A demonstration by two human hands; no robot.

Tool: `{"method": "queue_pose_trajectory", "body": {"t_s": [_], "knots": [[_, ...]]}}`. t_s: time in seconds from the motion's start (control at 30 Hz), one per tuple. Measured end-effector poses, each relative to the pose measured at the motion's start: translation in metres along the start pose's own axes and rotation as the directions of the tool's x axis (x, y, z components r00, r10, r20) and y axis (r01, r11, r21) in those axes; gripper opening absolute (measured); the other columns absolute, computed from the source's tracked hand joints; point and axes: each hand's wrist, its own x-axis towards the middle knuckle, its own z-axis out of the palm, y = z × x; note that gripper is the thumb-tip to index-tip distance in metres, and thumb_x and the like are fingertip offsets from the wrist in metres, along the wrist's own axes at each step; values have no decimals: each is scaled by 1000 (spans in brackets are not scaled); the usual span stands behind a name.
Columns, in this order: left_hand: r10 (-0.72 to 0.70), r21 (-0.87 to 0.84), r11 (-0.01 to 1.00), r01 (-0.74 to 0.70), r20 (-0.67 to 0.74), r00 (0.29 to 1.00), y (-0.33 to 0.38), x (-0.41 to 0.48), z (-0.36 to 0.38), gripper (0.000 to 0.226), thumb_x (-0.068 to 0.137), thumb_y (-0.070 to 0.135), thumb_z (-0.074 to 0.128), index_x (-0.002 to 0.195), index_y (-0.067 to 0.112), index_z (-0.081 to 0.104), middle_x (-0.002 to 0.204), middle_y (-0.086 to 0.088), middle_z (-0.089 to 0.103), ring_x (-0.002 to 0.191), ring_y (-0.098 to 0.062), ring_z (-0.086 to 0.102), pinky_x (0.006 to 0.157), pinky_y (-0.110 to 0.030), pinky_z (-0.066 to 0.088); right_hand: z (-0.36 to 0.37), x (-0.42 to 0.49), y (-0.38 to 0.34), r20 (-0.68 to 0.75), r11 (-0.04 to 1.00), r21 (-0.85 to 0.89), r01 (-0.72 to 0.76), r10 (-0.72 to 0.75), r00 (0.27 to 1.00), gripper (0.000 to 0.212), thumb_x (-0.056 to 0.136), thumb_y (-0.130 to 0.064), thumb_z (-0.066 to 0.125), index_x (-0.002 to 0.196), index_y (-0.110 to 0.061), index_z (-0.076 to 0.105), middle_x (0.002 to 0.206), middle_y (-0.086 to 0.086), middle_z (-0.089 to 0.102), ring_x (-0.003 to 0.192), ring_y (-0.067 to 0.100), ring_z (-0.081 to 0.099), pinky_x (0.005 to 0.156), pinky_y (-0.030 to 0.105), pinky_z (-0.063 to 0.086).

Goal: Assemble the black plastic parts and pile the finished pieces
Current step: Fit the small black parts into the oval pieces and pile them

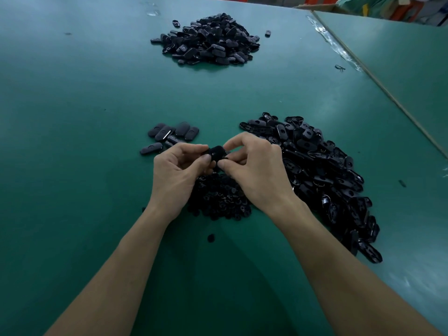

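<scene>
Currently the green table (72, 93) is carrying a heap of black shells (322, 170) toward its right edge, while the left hand (174, 175) and right hand (257, 170) are pinching 1 black part (214, 152) above the middle. It is probably light, stiff and slick, so gripping its rims is looking safest.

Green table (72, 117); second green table (400, 69) abutting right; clear tape (339, 48) along seam; cardboard box (315, 6) beyond.

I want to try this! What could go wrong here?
The black oval plastic piece, pinched by the left hand and right hand, might slip into the heap of tiny black parts underneath and vanish. The few black ovals lying left could mix with the big heap of black shells nearby.
</scene>
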Motion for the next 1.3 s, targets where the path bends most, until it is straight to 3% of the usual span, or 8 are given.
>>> {"method": "queue_pose_trajectory", "body": {"t_s": [0.2, 0.37, 0.57, 0.83, 1.0, 1.23, 1.3], "knots": [[22, 16, 1000, -23, 38, 999, 3, -2, 0, 18, 87, -7, 69, 92, 10, 70, 76, 2, 76, 67, -8, 70, 67, -18, 55, 4, 1, -5, -39, 996, 81, 40, -37, 999, 8, 79, -13, 83, 81, -18, 77, 70, -14, 68, 63, -7, 62, 62, 6, 43], [33, 34, 999, -35, 64, 997, 5, -3, 1, 19, 87, -9, 68, 92, 9, 70, 76, 4, 76, 68, -6, 70, 68, -17, 54, 6, 1, -7, -55, 991, 131, 21, -14, 998, 8, 82, -7, 80, 85, -14, 78, 70, -16, 69, 63, -9, 65, 64, 4, 46], [26, 37, 999, -28, 56, 998, 5, -3, 2, 17, 87, -10, 67, 94, 6, 69, 77, 1, 76, 68, -9, 71, 69, -19, 56, 8, 0, -8, -60, 998, 47, 31, -28, 998, 11, 89, -5, 69, 91, -13, 77, 64, -24, 61, 63, -15, 61, 61, -1, 41], [32, 46, 998, -35, 59, 998, 1, -1, 0, 19, 87, -10, 67, 92, 9, 69, 76, 2, 76, 67, -7, 70, 67, -18, 55, 9, -2, -12, -74, 1000, 30, 1, 1, 997, 12, 89, -10, 67, 87, -19, 74, 68, -17, 67, 69, -6, 65, 65, 6, 48], [30, 40, 999, -32, 63, 998, 0, -1, -1, 21, 87, -10, 67, 91, 11, 69, 78, 4, 76, 67, -4, 69, 66, -16, 54, 12, -5, -14, -73, 1000, -10, -9, 9, 997, 10, 88, -13, 68, 88, -20, 75, 72, -10, 72, 70, 2, 67, 72, 23, 56], [32, 48, 998, -36, 77, 996, -1, 0, -1, 20, 87, -8, 68, 91, 11, 69, 79, 3, 77, 69, -7, 70, 68, -18, 56, 13, -6, -14, -92, 999, 21, -48, 50, 994, 9, 87, -13, 68, 86, -20, 73, 73, -10, 70, 70, 4, 66, 70, 21, 55], [31, 52, 998, -35, 85, 996, 0, 0, -1, 21, 87, -10, 67, 91, 10, 69, 80, 5, 77, 71, -5, 70, 69, -18, 56, 15, -8, -13, -106, 999, 7, -43, 43, 993, 8, 89, -13, 67, 88, -19, 73, 75, -7, 71, 71, 6, 66, 72, 27, 56]]}}
